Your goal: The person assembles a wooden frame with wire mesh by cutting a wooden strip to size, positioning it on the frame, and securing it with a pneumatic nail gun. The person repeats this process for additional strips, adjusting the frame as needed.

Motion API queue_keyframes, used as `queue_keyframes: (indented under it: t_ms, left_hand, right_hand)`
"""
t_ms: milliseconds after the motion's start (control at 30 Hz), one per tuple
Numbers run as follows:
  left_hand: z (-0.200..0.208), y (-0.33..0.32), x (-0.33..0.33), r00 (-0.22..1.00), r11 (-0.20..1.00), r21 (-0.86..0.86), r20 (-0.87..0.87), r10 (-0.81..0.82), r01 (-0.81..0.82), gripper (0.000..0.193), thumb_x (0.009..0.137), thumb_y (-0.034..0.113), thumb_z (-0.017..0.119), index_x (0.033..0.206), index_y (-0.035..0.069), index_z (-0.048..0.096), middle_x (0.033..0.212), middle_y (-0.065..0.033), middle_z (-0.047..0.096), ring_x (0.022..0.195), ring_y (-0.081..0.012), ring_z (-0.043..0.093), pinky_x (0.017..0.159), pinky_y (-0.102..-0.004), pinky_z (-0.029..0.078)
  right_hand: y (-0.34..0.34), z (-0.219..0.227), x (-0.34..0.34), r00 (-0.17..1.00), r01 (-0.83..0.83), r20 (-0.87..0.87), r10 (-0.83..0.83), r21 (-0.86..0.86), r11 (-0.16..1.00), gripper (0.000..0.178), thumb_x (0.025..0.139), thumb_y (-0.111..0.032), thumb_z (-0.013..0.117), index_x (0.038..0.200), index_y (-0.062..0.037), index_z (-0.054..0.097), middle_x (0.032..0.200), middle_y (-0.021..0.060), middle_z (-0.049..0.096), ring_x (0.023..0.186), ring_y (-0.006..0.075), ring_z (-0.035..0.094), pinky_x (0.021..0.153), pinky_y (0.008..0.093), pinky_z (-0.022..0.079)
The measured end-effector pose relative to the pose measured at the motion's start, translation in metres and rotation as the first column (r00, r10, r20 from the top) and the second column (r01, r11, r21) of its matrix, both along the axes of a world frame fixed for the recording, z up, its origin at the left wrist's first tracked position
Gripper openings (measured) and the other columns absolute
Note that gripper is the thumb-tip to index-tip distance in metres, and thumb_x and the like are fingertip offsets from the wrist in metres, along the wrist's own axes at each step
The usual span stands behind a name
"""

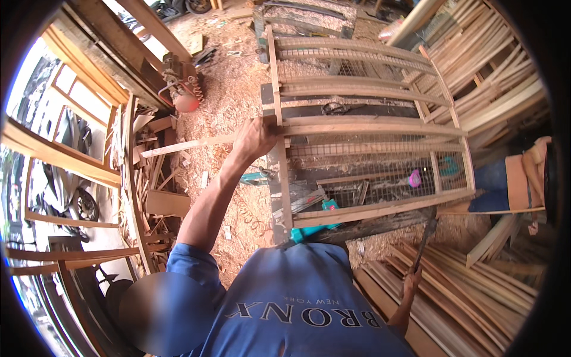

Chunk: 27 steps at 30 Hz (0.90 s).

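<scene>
A wooden frame point(372, 128) with curved slats and wire mesh lies on a dark workbench point(277, 196) ahead of me. At its left rail, my left hand point(256, 137) is closed around a pale wooden strip point(190, 144), which sticks out to the left past the frame. My right hand point(410, 281), low on the right, grips the handle of a hammer point(423, 244). The hammer's head is raised near the frame's near right corner, apart from my left hand. Under the frame's near edge sits a teal power tool point(314, 229), partly hidden by the frame.
A person in jeans point(489, 175) is at the right end of the frame. Stacked planks point(470, 285) fill the right side. Wood shavings point(223, 77) cover the floor. A red air compressor point(187, 102) stands far left, near scrap wood point(169, 202). A pink object point(414, 178) shows through the mesh.
</scene>
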<state>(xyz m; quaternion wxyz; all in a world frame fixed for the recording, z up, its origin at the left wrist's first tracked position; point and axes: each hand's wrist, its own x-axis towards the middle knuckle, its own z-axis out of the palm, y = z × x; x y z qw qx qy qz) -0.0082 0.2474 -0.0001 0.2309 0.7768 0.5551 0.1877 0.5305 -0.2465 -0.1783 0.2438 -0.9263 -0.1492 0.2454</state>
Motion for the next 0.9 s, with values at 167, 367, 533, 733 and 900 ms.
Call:
queue_keyframes:
  t_ms: [167,367,533,733,900]
  left_hand:
    - [-0.006,-0.002,-0.018,0.999,0.988,0.154,0.028,-0.022,0.018,0.024,0.091,0.028,0.066,0.097,0.007,0.075,0.083,-0.0197,0.074,0.071,-0.0367,0.072,0.068,-0.0481,0.057]
    - [-0.013,0.000,-0.020,0.999,0.999,-0.050,0.032,0.014,-0.013,0.030,0.088,0.019,0.058,0.096,-0.007,0.071,0.087,-0.0281,0.068,0.081,-0.0395,0.066,0.079,-0.0501,0.054]
    - [-0.029,0.002,-0.022,0.999,0.997,0.052,0.012,0.049,-0.049,0.029,0.088,0.019,0.056,0.087,-0.005,0.073,0.077,-0.0245,0.071,0.070,-0.0367,0.070,0.070,-0.0485,0.056]
    - [-0.042,0.006,-0.023,0.997,0.988,0.156,0.082,0.005,-0.018,0.025,0.091,0.019,0.057,0.088,0.002,0.074,0.076,-0.0220,0.072,0.070,-0.0378,0.071,0.071,-0.0483,0.056]
    - [-0.029,0.001,-0.019,0.993,0.985,0.169,0.104,-0.050,0.032,0.026,0.093,0.020,0.057,0.087,0.001,0.073,0.074,-0.0217,0.072,0.060,-0.0336,0.070,0.060,-0.0471,0.056]
  right_hand:
    - [0.027,0.054,-0.194,0.956,0.294,-0.193,-0.223,0.674,0.677,0.050,0.105,-0.023,0.051,0.150,-0.0093,0.034,0.092,0.0091,0.058,0.062,0.0146,0.055,0.050,0.0293,0.045]
    - [0.184,0.239,-0.364,0.905,-0.425,0.176,0.388,0.453,0.784,0.066,0.103,-0.013,0.049,0.162,-0.0125,0.019,0.153,0.0224,0.046,0.079,0.0357,0.071,0.063,0.0429,0.058]
    - [0.271,0.262,-0.417,0.595,-0.800,0.292,0.748,0.302,0.519,0.073,0.101,-0.006,0.050,0.163,-0.0175,0.014,0.105,0.0344,0.067,0.080,0.0449,0.070,0.078,0.0522,0.056]
    - [0.281,0.243,-0.421,0.546,-0.835,0.198,0.814,0.208,0.510,0.075,0.100,-0.009,0.052,0.163,-0.0171,0.013,0.080,0.0338,0.065,0.080,0.0507,0.065,0.077,0.0570,0.049]
    - [0.278,0.229,-0.425,0.551,-0.827,0.148,0.821,0.230,0.513,0.075,0.099,-0.008,0.051,0.163,-0.0157,0.012,0.082,0.0348,0.065,0.082,0.0517,0.065,0.078,0.0577,0.049]
